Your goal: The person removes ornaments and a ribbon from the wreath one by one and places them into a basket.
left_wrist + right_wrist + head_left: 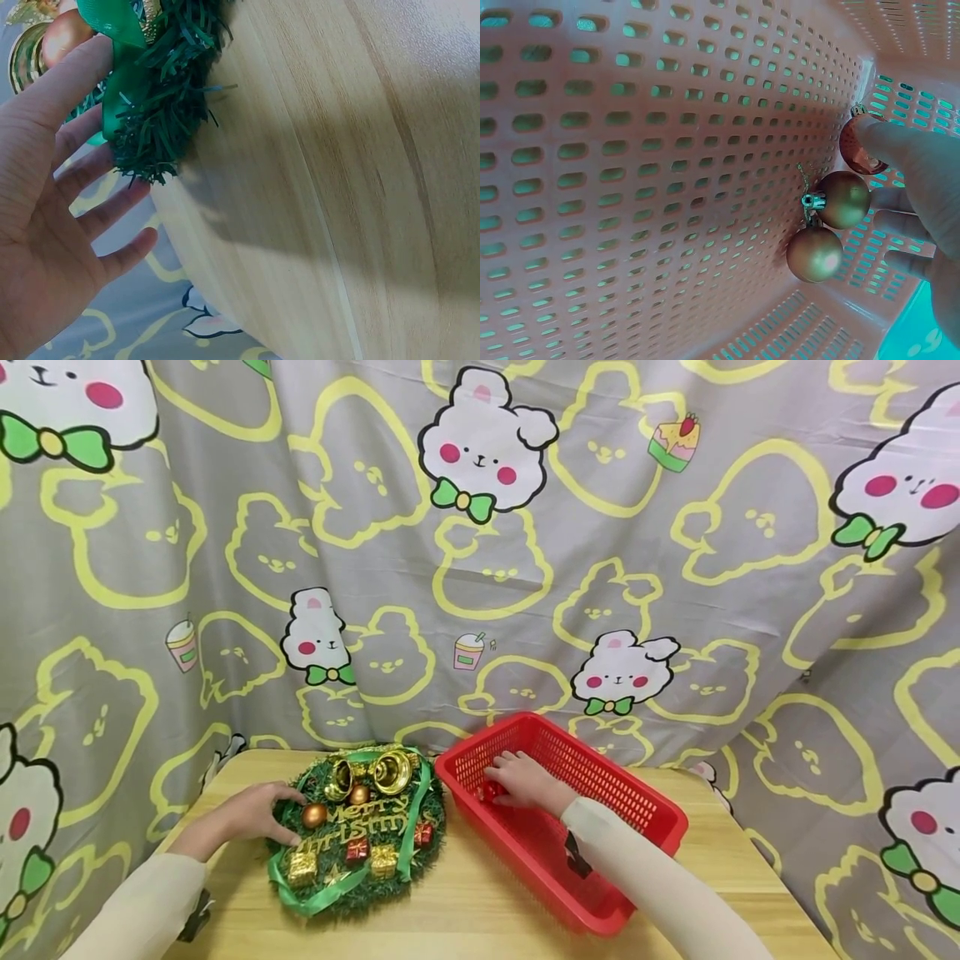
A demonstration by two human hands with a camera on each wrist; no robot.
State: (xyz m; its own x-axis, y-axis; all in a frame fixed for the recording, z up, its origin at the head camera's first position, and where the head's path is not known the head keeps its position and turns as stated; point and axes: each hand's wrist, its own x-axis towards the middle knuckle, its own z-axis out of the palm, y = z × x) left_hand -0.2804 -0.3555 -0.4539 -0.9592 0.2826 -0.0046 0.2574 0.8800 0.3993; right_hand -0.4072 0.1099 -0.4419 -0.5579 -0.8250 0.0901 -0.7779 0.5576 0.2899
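A round green Christmas wreath (352, 831) lies on the wooden table, trimmed with green ribbon, gold bells (392, 772), copper baubles, small gift boxes and gold "Merry Christmas" lettering. My left hand (251, 814) touches its left edge. In the left wrist view the thumb lies over the green ribbon (124, 86) and the other fingers spread beside the tinsel. My right hand (521, 779) reaches into a red plastic basket (480, 831). In the right wrist view its thumb touches a shiny red bauble (859, 154). Two gold baubles (815, 255) sit beside its straight fingers.
The perforated basket stands slantwise to the right of the wreath. A grey curtain (495, 577) with rabbit prints hangs behind the table (480, 910) and at both sides.
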